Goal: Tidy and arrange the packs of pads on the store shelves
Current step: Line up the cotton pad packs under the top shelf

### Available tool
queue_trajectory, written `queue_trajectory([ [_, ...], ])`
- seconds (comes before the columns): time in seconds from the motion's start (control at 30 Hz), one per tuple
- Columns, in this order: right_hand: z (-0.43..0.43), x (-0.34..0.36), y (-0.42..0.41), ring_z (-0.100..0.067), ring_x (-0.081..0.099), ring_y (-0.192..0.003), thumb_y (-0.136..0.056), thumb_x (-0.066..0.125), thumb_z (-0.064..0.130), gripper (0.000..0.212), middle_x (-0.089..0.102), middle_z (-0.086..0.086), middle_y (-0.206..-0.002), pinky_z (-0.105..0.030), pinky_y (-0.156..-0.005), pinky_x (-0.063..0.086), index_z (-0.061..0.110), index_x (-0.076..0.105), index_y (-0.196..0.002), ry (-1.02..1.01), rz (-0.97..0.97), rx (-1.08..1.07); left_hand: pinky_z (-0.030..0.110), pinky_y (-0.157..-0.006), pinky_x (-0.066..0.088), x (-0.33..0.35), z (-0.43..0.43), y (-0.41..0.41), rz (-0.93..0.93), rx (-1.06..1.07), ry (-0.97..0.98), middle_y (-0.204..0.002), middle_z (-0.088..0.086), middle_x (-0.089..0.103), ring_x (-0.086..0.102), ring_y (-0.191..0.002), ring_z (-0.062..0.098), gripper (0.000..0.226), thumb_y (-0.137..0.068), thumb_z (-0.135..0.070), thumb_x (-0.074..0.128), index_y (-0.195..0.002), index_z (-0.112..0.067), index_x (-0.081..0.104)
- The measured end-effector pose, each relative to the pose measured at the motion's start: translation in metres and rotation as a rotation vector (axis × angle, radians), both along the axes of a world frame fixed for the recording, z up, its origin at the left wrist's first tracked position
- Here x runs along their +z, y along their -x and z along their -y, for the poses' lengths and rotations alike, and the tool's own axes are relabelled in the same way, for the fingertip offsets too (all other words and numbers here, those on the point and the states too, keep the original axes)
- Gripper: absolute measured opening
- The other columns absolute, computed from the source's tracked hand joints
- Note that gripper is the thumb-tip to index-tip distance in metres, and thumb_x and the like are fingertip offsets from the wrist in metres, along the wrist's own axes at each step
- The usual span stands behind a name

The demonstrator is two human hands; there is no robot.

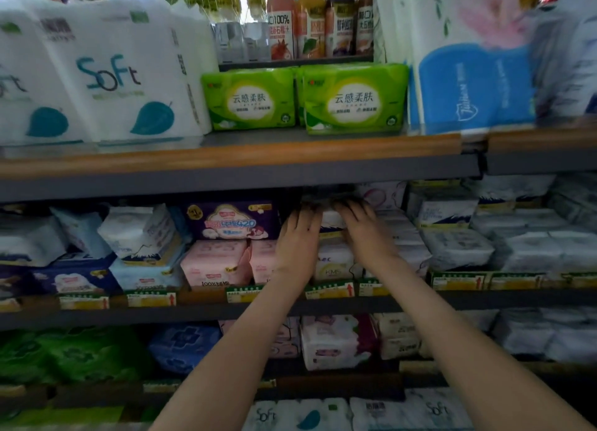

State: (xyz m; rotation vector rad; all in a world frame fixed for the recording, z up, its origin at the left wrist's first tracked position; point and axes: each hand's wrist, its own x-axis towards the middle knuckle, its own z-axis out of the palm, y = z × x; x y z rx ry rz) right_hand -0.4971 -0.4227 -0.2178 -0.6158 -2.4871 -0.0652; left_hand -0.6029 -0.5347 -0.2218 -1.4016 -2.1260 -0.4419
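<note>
Both arms were reaching into the middle shelf (323, 306), hands side by side near dead centre of the view. The left hand (298, 237) lay flat with fingers stretched up toward 12 o'clock, pressed on the front of the stacked packs, not really wrapped around anything. The right hand (363, 233) was just beside it at its 3 o'clock, fingers also spread and laid over a stack; too blurry to tell if it was gripping. A white pad pack (332, 261) sat right between the two wrists, at about 5 o'clock from the left hand, front edge at the shelf lip. Pink packs (214, 262) sat at 9 o'clock from the left hand, touching its wrist side, with a purple pack (232, 220) stacked on top of them. More white packs (455, 248) were off at 3 o'clock from the right hand. Up at 12 o'clock, the top shelf had two green packs (303, 98) standing side by side between toilet rolls (106, 75).
</note>
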Motion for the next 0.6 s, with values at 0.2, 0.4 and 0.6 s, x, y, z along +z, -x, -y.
queue_trajectory([
  [0.2,0.019,0.005,0.006,-0.030,0.019,-0.139,-0.082,0.064,0.018,0.075,0.028,-0.011,-0.152,-0.051,-0.111,0.015,0.013,0.027,-0.147,-0.007,0.040,-0.104,0.045,-0.101,0.041,-0.002,0.015,-0.001,0.034,-0.015,0.017,-0.131,0.021,0.054,0.054,-0.120,0.034,0.078,-0.065,-0.016,0.080,-0.135,-0.006,0.047],
  [0.4,0.089,-0.005,0.031,-0.028,0.035,-0.122,-0.081,0.055,0.027,0.061,0.045,-0.015,-0.137,-0.041,-0.099,0.024,0.008,0.041,-0.137,-0.105,-0.179,0.127,0.045,-0.109,0.034,-0.018,0.091,0.007,0.038,-0.033,-0.132,-0.140,0.019,0.045,0.041,-0.129,0.030,0.052,-0.086,-0.021,0.044,-0.136,-0.009,0.040],
  [0.6,0.167,-0.003,0.093,-0.024,0.028,-0.131,-0.085,0.049,0.022,0.065,0.036,-0.011,-0.147,-0.041,-0.109,0.028,0.010,0.027,-0.145,0.023,-0.119,0.450,0.050,-0.107,0.030,-0.031,0.188,0.052,-0.035,0.284,-0.221,-0.144,0.021,0.030,0.034,-0.130,0.036,0.055,-0.087,-0.021,0.046,-0.138,-0.005,0.034],
])
